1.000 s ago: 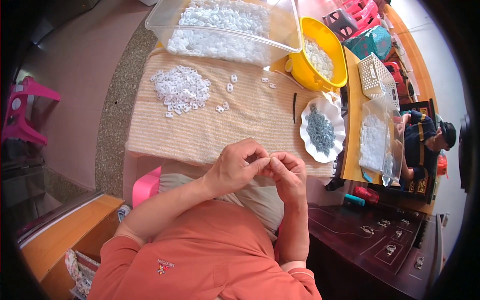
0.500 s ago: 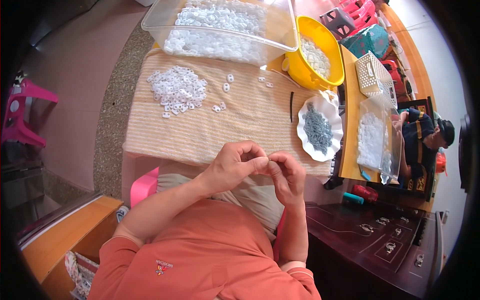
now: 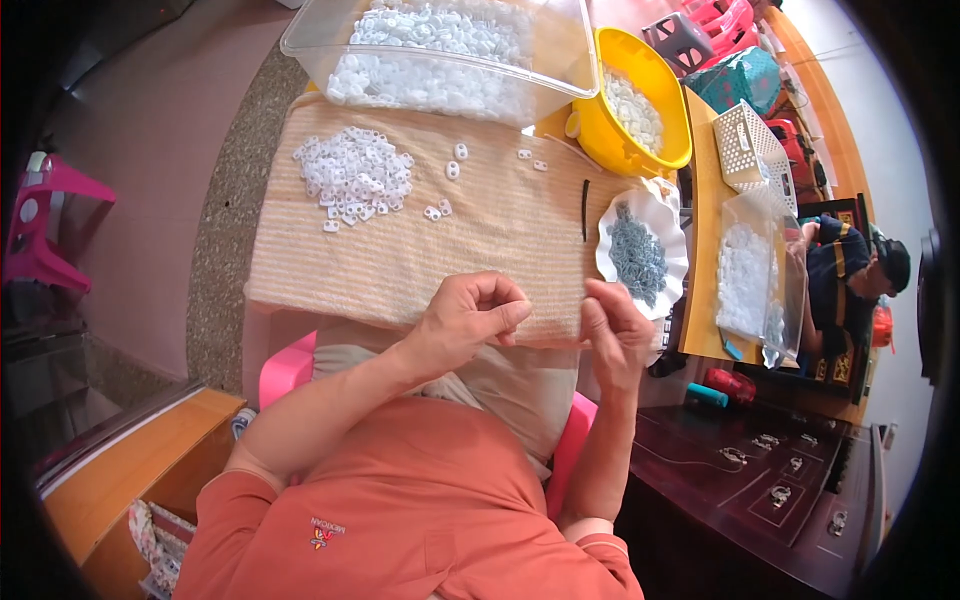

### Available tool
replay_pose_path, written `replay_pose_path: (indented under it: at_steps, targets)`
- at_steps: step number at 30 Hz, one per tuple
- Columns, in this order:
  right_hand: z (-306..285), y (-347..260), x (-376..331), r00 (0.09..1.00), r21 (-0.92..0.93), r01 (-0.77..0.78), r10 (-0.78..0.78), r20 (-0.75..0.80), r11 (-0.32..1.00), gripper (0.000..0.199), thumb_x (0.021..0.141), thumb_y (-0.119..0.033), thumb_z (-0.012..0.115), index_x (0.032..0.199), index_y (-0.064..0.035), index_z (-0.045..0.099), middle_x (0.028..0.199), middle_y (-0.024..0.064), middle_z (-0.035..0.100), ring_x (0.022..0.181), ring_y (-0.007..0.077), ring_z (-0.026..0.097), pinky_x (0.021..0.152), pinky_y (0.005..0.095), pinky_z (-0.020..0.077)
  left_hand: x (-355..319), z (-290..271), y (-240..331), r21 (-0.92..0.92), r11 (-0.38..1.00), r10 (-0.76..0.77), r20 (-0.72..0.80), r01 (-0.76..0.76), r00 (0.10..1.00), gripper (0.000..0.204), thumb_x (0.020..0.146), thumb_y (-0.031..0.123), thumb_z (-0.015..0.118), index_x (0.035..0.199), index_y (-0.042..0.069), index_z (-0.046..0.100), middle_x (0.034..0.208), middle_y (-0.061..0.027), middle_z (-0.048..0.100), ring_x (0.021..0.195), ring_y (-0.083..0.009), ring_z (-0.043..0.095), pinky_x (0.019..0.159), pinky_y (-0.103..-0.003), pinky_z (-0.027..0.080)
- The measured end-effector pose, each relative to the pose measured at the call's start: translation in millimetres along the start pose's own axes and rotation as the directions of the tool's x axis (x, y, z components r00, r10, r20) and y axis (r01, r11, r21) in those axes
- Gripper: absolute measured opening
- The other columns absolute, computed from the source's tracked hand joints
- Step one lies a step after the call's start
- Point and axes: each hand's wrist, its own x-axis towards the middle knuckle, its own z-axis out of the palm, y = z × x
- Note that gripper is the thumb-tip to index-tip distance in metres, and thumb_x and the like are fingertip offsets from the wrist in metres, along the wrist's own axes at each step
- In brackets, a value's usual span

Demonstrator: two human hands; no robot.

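Over the near edge of the striped cloth, my left hand (image 3: 474, 318) is closed in a pinch, thumb against forefinger; anything between the tips is too small to make out. My right hand (image 3: 617, 330) is apart from it, fingers curled and closed, just beside the near-left rim of a white scalloped dish (image 3: 607, 232). Small grey pieces (image 3: 640, 262) fill that dish. To its left lies a thin black strip (image 3: 585, 210). A heap of small white two-holed plastic parts (image 3: 355, 172) rests at the cloth's far left, with a few loose white parts (image 3: 453, 170) beside it.
A clear plastic bin (image 3: 440, 70) of white parts stands at the far edge, next to a yellow tub (image 3: 672, 110). At right, another table holds a white perforated basket (image 3: 738, 150) and a clear box (image 3: 745, 280); a person (image 3: 850, 265) sits beyond. Pink stool (image 3: 60, 225) at left.
My hands have parted: the right moved right and slightly up toward the scalloped dish, while the left stayed nearly in place, still pinched.
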Motion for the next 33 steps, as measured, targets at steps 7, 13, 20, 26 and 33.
replay_pose_path:
  at_steps: [7,13,20,26,33]
  targets:
    - [34,-4,-5,0.987,0.28,-0.077,0.032,0.16,0.957,0.014,0.086,0.003,0.062,0.1,0.0051,0.063,0.095,0.0103,0.059,0.065,0.0101,0.057,0.056,0.0205,0.0486,-1,0,6,-0.071,0.997,-0.026,0.021,0.027,0.999,0.016,0.091,0.018,0.063,0.094,0.002,0.062,0.08,-0.0007,0.062,0.07,-0.0066,0.058,0.063,-0.021,0.049]
    - [37,-3,-2,0.98,0.349,-0.02,-0.051,0.192,0.937,0.013,0.086,0.003,0.062,0.099,0.005,0.063,0.095,0.0114,0.059,0.068,0.0117,0.06,0.056,0.0214,0.0508,-2,-3,5,-0.128,0.99,-0.053,0.095,0.065,0.994,0.017,0.091,0.018,0.063,0.095,0.002,0.062,0.081,-0.0031,0.063,0.071,-0.0077,0.059,0.064,-0.022,0.05]
    - [40,-5,-1,0.982,0.366,-0.123,0.059,0.18,0.923,0.014,0.086,0.002,0.063,0.099,0.0057,0.062,0.096,0.0119,0.06,0.072,0.0136,0.062,0.059,0.0229,0.0544,1,-5,4,-0.253,0.96,-0.09,0.119,0.118,0.989,0.016,0.09,0.017,0.063,0.095,0.001,0.062,0.08,-0.0035,0.062,0.071,-0.009,0.058,0.064,-0.023,0.05]
    - [41,-4,-2,0.981,0.369,-0.134,0.07,0.181,0.92,0.013,0.087,0.0,0.062,0.098,0.0056,0.061,0.095,0.0117,0.061,0.073,0.0142,0.062,0.06,0.0242,0.0546,1,-5,4,-0.313,0.938,-0.114,0.124,0.148,0.986,0.013,0.09,0.013,0.062,0.095,0.0,0.062,0.081,-0.0038,0.06,0.072,-0.0104,0.057,0.065,-0.025,0.049]
    - [43,7,1,0.988,0.34,-0.137,0.105,0.111,0.93,0.011,0.089,0.0,0.059,0.098,0.0058,0.06,0.092,0.0104,0.061,0.069,0.0112,0.058,0.062,0.0222,0.0481,1,-5,7,-0.36,0.921,-0.155,0.016,0.15,0.988,0.021,0.09,0.011,0.062,0.108,-0.001,0.062,0.089,-0.004,0.064,0.078,-0.0093,0.062,0.071,-0.023,0.054]
